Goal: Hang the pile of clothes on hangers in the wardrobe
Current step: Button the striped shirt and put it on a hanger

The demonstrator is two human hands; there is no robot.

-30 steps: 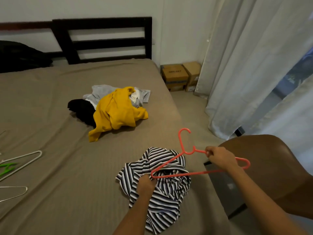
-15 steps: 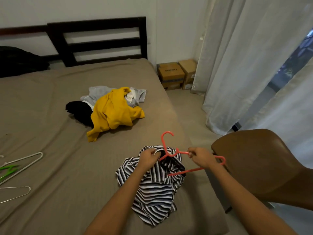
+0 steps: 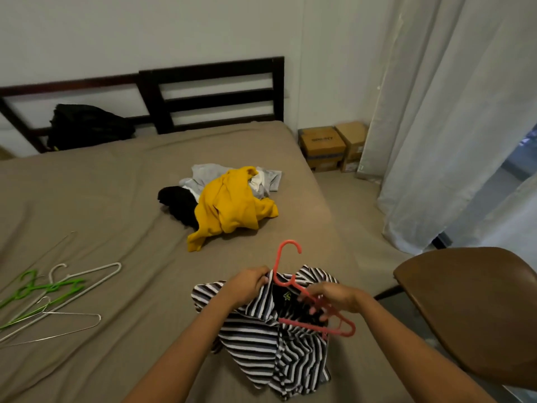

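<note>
Entry: left hand (image 3: 249,286) fingers pinch the striped shirt (image 3: 258,335) at its collar. Right hand (image 3: 334,298) fingers grasp the red hanger (image 3: 277,264) over the neck opening. We see the shirt on the bed (image 3: 116,199), clothes pile (image 3: 229,205) beyond.

Clothes pile (image 3: 229,205) on bed (image 3: 101,199) centre, spare hangers (image 3: 55,292) left, shirt (image 3: 261,338) with hanger (image 3: 276,266) at near edge, chair (image 3: 470,315) right.

Right hand (image 3: 331,298) blurred, grip unclear; red hanger (image 3: 278,258) partly hidden in striped shirt (image 3: 261,338); chair (image 3: 479,309) cut off right.
</note>
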